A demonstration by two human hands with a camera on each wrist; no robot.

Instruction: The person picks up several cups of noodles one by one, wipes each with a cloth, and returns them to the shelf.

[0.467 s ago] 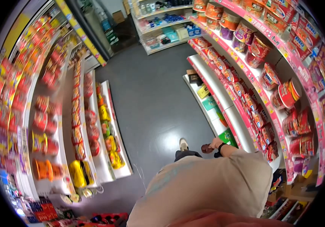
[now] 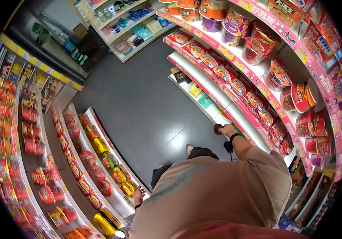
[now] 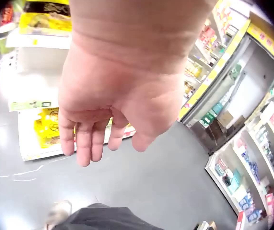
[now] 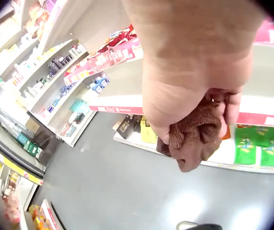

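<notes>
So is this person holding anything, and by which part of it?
The right hand grips a brown cloth by a bunched part, the rest sticking out of the grip. The left hand holds nothing.

Black vignetting is framing my head view; lens distortion is bowing the right-hand shelves (image 2: 260, 71), and the floor (image 2: 139, 91) is reflecting glare. My left-wrist view is overexposing a white shelf (image 3: 37, 69).

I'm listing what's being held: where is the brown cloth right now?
In the right wrist view, right of centre, the cloth is bunched in the right grip, seen between the yellow pack and green packs on the shelf behind.
</notes>
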